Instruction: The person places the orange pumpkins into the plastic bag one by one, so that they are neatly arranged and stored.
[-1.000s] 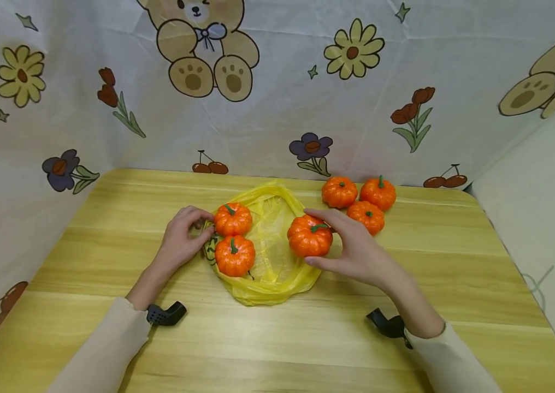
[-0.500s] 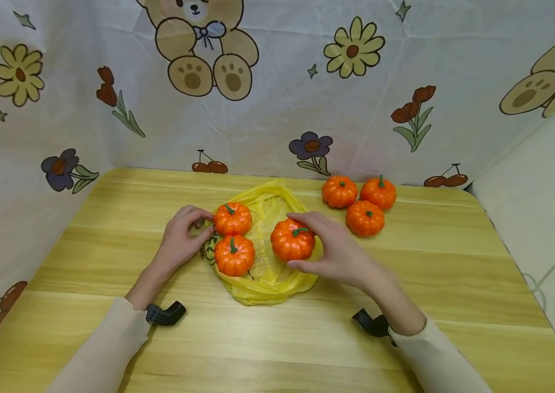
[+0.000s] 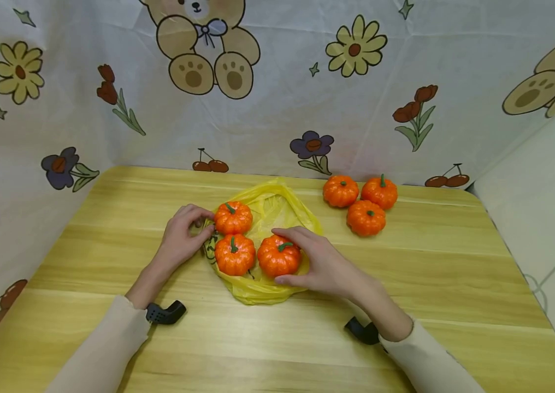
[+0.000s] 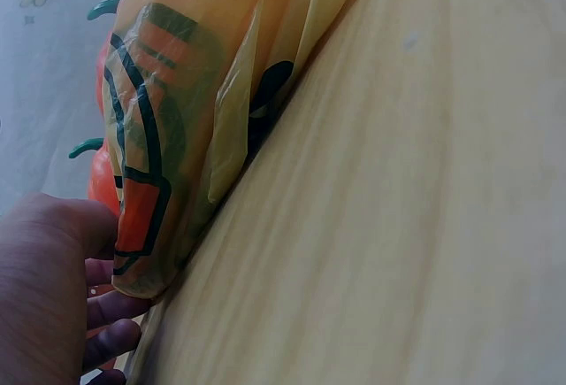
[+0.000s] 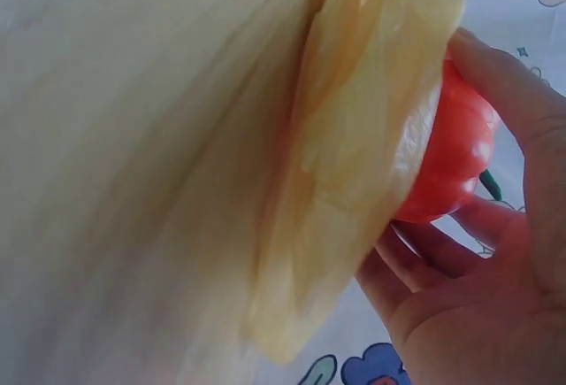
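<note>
A yellow plastic bag [image 3: 277, 210] lies spread on the table with its mouth open. At its left side two orange pumpkins [image 3: 233, 218] [image 3: 235, 255] sit one behind the other. The right hand [image 3: 329, 265] grips a third pumpkin [image 3: 279, 256] beside the front one, over the bag's inner area; in the right wrist view the bag's edge [image 5: 363, 155] partly covers this pumpkin [image 5: 455, 146]. At the bag's left edge, the left hand [image 3: 181, 234] pinches the rim; in the left wrist view its fingers [image 4: 113, 339] lie at the printed bag [image 4: 190, 93].
Three more orange pumpkins [image 3: 340, 191] [image 3: 379, 192] [image 3: 366, 218] stand grouped on the wooden table [image 3: 435, 284], behind and right of the bag. A cloth [image 3: 277, 87] printed with bears and flowers hangs along the table's back edge.
The right hand has carried its pumpkin left and toward the front, from the bag's right edge to beside the front left pumpkin. The left hand has stayed in place.
</note>
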Tool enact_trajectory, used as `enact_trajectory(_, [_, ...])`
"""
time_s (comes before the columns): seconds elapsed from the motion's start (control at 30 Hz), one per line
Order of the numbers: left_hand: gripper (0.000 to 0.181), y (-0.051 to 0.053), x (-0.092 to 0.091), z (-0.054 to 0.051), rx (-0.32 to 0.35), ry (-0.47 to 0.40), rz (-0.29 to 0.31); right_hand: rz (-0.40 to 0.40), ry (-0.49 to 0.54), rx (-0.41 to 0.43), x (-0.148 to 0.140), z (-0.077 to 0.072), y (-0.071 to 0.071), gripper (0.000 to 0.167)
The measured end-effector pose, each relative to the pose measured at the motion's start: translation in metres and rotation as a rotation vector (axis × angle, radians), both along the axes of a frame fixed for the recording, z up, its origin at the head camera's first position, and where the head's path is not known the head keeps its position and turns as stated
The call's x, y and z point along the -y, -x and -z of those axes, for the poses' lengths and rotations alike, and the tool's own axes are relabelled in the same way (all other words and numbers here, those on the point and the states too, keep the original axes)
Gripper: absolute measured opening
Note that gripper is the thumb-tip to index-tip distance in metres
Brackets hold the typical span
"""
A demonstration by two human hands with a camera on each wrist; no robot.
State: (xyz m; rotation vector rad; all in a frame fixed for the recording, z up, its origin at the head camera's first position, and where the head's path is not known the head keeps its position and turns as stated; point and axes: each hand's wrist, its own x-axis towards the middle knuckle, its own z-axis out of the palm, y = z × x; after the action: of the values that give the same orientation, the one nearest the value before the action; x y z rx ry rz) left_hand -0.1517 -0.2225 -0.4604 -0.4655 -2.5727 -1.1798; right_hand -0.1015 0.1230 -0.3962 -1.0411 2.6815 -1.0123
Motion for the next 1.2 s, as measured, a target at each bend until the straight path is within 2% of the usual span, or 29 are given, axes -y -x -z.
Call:
enact_trajectory(0.37, [0.016,0.001,0.000,0.001,-0.001,-0.001,-0.006,-0.012,-0.062,0.090,0.004,0.008,-0.003,0.082])
enact_trajectory(0.6, [0.016,0.000,0.000,0.001,0.011,-0.005,-0.005,-0.004,-0.054,0.174,0.000,0.010,-0.003,0.058])
enact_trajectory(0.9, [0.016,-0.001,0.000,0.000,0.018,-0.001,-0.005,-0.011,-0.057,0.199,-0.002,0.011,-0.001,0.053])
enact_trajectory(1.2, [0.015,-0.001,0.001,0.001,0.016,-0.004,-0.004,-0.030,-0.056,0.168,0.000,0.013,-0.001,0.053])
